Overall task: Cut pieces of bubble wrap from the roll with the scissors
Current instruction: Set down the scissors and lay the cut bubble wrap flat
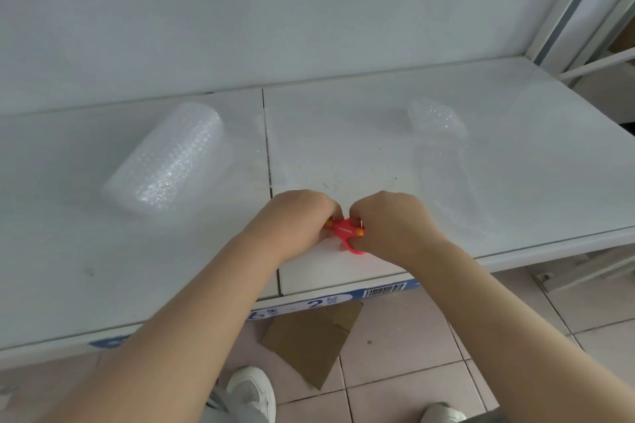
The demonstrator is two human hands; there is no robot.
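A roll of clear bubble wrap (168, 161) lies on its side on the white shelf (343, 134), at the left. Small red scissors (346, 232) with yellow dots sit near the shelf's front edge. Both hands are closed on them: my left hand (295, 220) from the left, my right hand (391, 223) from the right. The blades are hidden under my fingers. A loose, curled piece of bubble wrap (438, 120) rests at the back right, and a flat clear piece (446, 182) lies in front of it.
The shelf has a seam (268, 154) running front to back just left of my hands. A blue label strip with a barcode (383, 291) runs along the front edge. Cardboard (309, 340) lies on the tiled floor below, near my white shoes (252, 391).
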